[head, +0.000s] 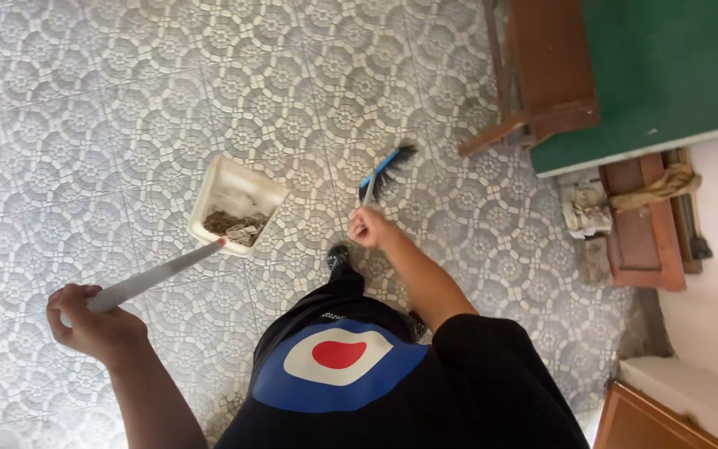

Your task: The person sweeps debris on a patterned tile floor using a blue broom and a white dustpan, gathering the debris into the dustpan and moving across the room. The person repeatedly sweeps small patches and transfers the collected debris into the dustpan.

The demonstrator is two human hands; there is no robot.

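Left hand [93, 323] clenched round long grey handle of cream plastic dustpan [236, 204] | dustpan rests on patterned grey tiled floor [85, 108], holding dirt | right hand [369, 226], just right of dustpan, grips small blue-and-black brush [386, 169].

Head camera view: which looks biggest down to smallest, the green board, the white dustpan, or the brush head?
1. Green board, cut off by the frame.
2. White dustpan, holding debris.
3. Brush head, dark bristles, blurred.
All lie at roughly floor distance, so the order seems safe.
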